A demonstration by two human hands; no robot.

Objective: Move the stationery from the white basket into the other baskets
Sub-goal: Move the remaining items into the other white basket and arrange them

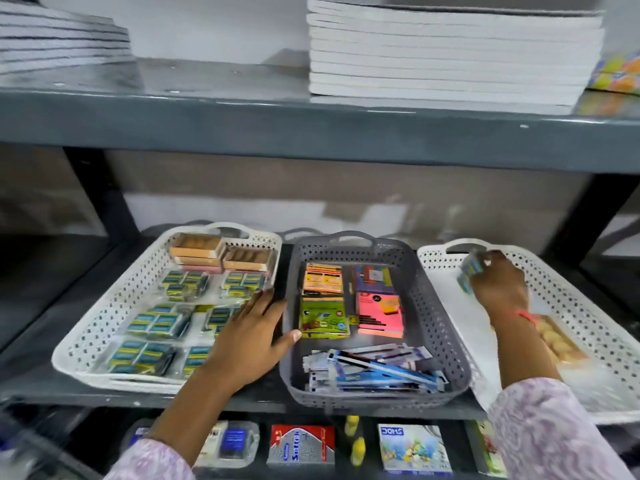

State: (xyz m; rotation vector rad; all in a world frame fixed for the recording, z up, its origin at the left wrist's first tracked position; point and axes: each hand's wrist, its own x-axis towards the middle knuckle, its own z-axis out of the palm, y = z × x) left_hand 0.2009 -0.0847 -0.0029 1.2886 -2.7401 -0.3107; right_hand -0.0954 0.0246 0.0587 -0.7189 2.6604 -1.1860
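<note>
Right hand (498, 285), far corner of the right-hand white basket (588, 306): my fingers are curled around a blurred blue-and-yellow packet (469, 270). Best lifted clear of the rim. Left hand (249, 337), fingers spread, holding nothing, steadies the grey basket (433, 306); matching packets fill the left white basket (104, 323).

grey shelf (41, 362), two white baskets (114, 306), grey basket (433, 306)

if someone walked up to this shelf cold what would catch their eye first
Probably the grey basket in the middle, with bright sticky-note pads at the back and a heap of blue-and-white packets at the front. Next, the right hand at the far end of the right white basket, fingers closed on a small blue pack. The left hand rests open across the edge of the left white basket, which holds rows of blue-and-yellow packs.
</note>
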